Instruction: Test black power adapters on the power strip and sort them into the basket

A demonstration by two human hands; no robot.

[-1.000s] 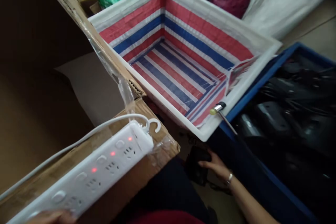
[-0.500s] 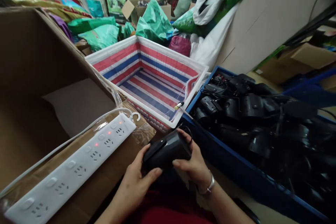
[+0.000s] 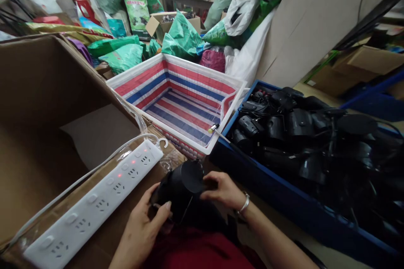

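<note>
I hold a black hair-dryer-like device (image 3: 183, 191) over my lap with both hands. My left hand (image 3: 143, 225) wraps round its lower left side. My right hand (image 3: 222, 191) grips its right side near the round end, a bracelet on the wrist. A white power strip (image 3: 94, 206) with several red lights lit lies on a cardboard box flap just left of my hands.
A large open cardboard box (image 3: 47, 105) is at the left. A red, white and blue striped bin (image 3: 233, 84) stands ahead, its inside bare. A blue crate (image 3: 277, 195) full of black devices (image 3: 303, 134) is at the right. Green bags and boxes pile behind.
The view tilted up from the floor area. My right hand lifted the black device from below, my left hand joined it, and the device has since turned so its round end faces up.
</note>
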